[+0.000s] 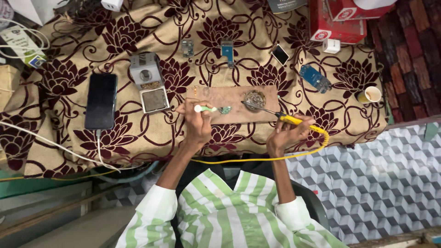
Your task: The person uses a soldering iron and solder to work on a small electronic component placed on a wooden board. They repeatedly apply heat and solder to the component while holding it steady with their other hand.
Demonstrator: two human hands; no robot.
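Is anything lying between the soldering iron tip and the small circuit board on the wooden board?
Nothing visible does. The soldering iron in the right hand has its tip by the wire coil; bare wooden board lies between it and the small circuit board by the left hand.

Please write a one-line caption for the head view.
Right hand holds yellow soldering iron; left hand holds tool.
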